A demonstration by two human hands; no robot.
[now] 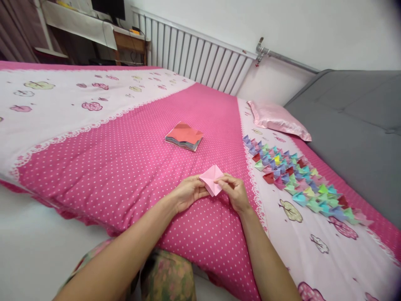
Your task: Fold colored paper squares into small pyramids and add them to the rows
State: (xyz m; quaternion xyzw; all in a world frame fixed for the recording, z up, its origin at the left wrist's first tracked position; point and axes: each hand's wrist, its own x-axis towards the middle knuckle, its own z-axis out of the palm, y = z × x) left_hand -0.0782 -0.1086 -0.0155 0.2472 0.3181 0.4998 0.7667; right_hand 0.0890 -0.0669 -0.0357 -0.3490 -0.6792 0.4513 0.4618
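While our arms reach over the pink and white bed (pixel 125 159), we hold a piece of pink paper (pixel 212 179) between our two hands. Our left hand (pixel 189 194) is pinched on the left side of it, with some fingers tucked under. Our right hand (pixel 235 194) is pinched on the right side, with its thumb and fingertips. The paper has fold lines and pointy corners. Ahead of our left hand, a stack of square papers (pixel 184 136) lies on the bed, with a red one on top. To the right of our right hand, well apart from it, we see lots of little folded paper shapes (pixel 300 199) in rows: blue, green, red, pink and yellow. Past them is a pink pillow (pixel 278 118). Far ahead of our left hand, a desk (pixel 129 42) stands beside a white radiator (pixel 194 48).
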